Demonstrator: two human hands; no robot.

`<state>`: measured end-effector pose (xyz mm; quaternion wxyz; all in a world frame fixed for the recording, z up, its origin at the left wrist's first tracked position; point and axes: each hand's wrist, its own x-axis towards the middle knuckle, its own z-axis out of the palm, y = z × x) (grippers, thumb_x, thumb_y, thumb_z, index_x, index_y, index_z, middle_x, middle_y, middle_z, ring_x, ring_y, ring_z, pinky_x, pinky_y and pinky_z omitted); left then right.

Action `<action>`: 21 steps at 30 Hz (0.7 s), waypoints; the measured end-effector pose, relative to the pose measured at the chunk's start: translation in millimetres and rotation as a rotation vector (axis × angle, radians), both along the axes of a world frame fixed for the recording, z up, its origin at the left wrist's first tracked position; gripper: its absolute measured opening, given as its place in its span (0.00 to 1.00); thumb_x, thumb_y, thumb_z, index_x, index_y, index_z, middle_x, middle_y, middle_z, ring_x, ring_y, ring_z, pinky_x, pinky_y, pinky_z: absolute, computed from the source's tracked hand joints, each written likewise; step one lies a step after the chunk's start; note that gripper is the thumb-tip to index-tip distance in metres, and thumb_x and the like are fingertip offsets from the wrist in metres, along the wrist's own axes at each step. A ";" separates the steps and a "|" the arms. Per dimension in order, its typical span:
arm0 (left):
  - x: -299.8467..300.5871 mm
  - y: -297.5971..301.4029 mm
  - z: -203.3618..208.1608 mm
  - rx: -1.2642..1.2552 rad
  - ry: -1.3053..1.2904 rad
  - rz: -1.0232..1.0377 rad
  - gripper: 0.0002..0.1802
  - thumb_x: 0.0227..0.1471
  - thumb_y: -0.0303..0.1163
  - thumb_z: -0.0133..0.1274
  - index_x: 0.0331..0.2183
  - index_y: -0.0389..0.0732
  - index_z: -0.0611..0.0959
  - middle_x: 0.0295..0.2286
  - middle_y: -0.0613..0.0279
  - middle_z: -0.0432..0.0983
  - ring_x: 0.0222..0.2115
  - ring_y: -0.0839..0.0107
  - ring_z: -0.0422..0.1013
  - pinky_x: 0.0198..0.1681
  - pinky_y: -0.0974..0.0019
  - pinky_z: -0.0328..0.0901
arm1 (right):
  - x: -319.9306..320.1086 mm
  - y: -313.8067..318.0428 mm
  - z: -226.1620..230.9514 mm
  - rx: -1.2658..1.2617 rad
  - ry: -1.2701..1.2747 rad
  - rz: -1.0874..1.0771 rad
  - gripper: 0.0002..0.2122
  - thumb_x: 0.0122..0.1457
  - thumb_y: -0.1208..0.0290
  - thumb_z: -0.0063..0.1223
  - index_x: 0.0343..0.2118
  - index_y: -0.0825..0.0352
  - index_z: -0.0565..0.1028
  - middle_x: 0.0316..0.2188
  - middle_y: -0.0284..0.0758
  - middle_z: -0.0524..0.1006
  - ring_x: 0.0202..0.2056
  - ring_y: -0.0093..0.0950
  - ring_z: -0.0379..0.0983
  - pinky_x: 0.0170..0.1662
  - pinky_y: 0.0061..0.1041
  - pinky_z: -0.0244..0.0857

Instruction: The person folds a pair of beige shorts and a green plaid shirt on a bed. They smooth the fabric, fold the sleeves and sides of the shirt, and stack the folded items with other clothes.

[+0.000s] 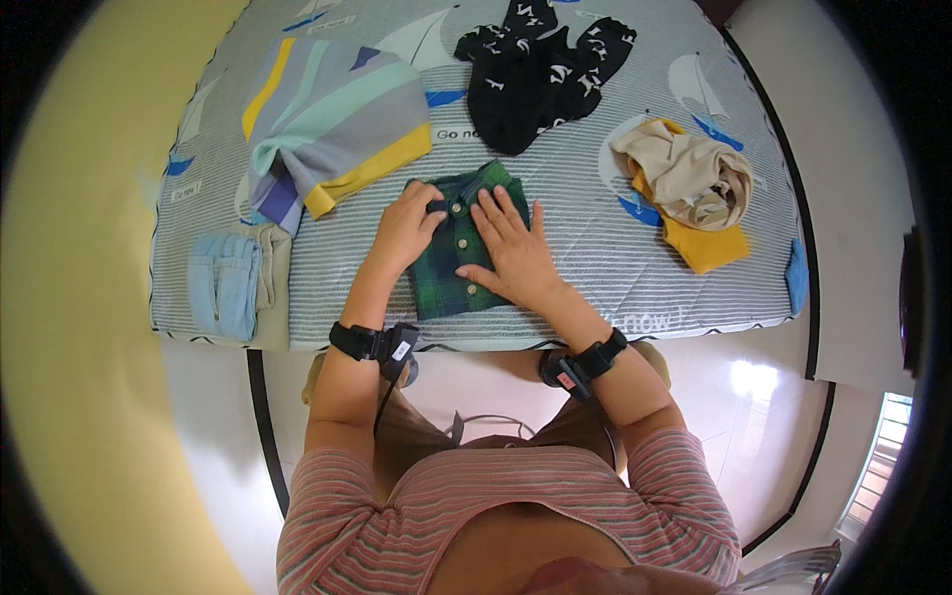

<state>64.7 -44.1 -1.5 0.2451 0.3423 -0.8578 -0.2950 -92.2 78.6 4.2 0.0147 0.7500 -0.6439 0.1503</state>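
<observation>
A green and navy plaid shirt (446, 268) lies folded into a compact rectangle near the bed's front edge, its pale buttons facing up. At its upper left, my left hand (409, 223) has curled fingers closed on the cloth beside the collar; the fingertips are partly hidden. My right hand (514, 248) rests flat on the shirt's right half with fingers spread, holding nothing. The collar shows above both hands.
On the bed (565, 198) lie a striped knit cloth (347, 124) at left, folded light-blue denim (223, 288) beside beige cloth (273, 288), a black printed garment (535, 89) at the back, and a beige garment (689, 174) over a yellow one (709, 248) at right.
</observation>
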 end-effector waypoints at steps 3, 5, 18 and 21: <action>-4.7 2.6 2.1 -0.075 -0.058 0.022 0.11 0.42 0.25 0.54 0.32 0.39 0.72 0.27 0.57 0.68 0.26 0.59 0.68 0.29 0.63 0.62 | -2.1 -1.8 -0.5 0.026 0.002 0.000 0.36 0.50 0.42 0.44 0.53 0.71 0.61 0.58 0.42 0.54 0.61 0.39 0.44 0.54 0.59 0.39; -7.1 1.9 -4.1 -0.096 -0.056 0.009 0.13 0.41 0.25 0.55 0.33 0.39 0.72 0.30 0.56 0.68 0.30 0.56 0.69 0.32 0.60 0.63 | -2.2 -2.7 -3.3 0.032 0.001 -0.003 0.36 0.50 0.43 0.44 0.53 0.70 0.61 0.57 0.43 0.54 0.60 0.40 0.44 0.54 0.59 0.39; 0.2 40.1 -14.0 -0.249 -0.338 0.054 0.36 0.51 0.42 0.47 0.54 0.30 0.56 0.56 0.41 0.44 0.58 0.48 0.43 0.56 0.49 0.47 | -5.9 -4.0 -7.4 0.105 -0.176 -0.001 0.38 0.48 0.42 0.47 0.54 0.69 0.60 0.58 0.45 0.53 0.61 0.44 0.42 0.54 0.59 0.39; -1.0 42.6 -19.2 -0.219 -0.470 0.049 0.36 0.53 0.49 0.40 0.56 0.36 0.54 0.58 0.44 0.40 0.59 0.50 0.38 0.56 0.44 0.42 | -5.0 -2.8 -5.7 0.077 -0.111 -0.041 0.38 0.47 0.40 0.47 0.55 0.68 0.59 0.58 0.46 0.52 0.61 0.44 0.41 0.55 0.59 0.37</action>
